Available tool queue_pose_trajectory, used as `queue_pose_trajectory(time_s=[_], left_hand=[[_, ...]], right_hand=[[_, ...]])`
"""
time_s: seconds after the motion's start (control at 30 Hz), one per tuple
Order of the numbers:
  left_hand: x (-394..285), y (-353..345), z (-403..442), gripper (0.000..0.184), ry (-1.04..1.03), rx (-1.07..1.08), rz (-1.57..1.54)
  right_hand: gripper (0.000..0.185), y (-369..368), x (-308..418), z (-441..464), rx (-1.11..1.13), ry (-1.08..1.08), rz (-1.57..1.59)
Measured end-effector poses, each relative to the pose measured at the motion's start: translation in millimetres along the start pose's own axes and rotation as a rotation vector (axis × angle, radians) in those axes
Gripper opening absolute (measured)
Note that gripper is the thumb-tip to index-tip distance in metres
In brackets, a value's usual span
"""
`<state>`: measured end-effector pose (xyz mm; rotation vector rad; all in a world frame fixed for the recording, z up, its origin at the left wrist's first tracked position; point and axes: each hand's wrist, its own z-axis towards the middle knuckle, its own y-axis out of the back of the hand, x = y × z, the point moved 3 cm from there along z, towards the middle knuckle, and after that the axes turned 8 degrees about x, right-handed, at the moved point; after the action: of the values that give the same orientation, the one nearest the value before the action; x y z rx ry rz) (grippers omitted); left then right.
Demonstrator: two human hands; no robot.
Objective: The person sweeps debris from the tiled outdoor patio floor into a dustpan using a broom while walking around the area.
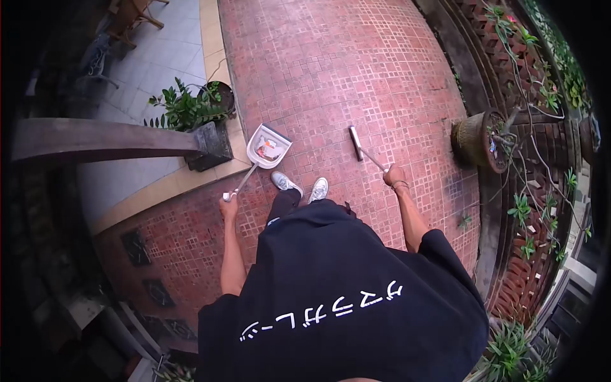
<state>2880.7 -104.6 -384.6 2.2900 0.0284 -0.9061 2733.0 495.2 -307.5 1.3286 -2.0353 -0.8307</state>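
Observation:
My left hand is wrapped round the handle of a long-handled dustpan. The white pan lies out ahead to the left, near the raised tile edge, with crumpled litter in it, whitish with some orange and dark bits. In my right hand is the handle of a broom with a narrow, straight head. That head is at the paving, to the right of the dustpan and apart from it. My two shoes stand on the paving between the tools.
Red patterned paving stretches ahead. On the left rises a pale tiled step with a wooden post on a dark base and a potted plant. A large plant pot stands right, beside a brick wall with plants.

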Motion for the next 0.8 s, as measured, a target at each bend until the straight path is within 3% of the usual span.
queue_pose_trajectory(time_s=[0.17,0.33,0.43,0.47,0.53,0.67,0.8], left_hand=[[41,32,-45,0.021,-0.126,0.048,-0.06],[100,62,-58,0.019,-0.085,0.019,0.023],[123,76,-64,0.016,-0.32,-0.079,0.132],[134,80,-64,0.016,-0.298,-0.082,0.121],[149,97,-59,0.016,-0.018,-0.025,0.012],[131,123,-59,0.016,-0.199,-0.013,0.088],[98,149,-58,0.018,-0.123,0.013,0.31]], right_hand=[[0.027,-51,34,-17,0.063,0.055,-0.035],[0.025,-61,89,-53,0.06,0.135,-0.035],[0.023,-91,117,-61,0.101,0.233,-0.112],[0.023,-106,126,-66,0.111,0.239,-0.134],[0.02,-142,161,-90,0.116,0.359,-0.2],[0.02,-221,210,-131,0.09,0.547,-0.248],[0.022,-261,253,-175,0.155,0.601,-0.214]])
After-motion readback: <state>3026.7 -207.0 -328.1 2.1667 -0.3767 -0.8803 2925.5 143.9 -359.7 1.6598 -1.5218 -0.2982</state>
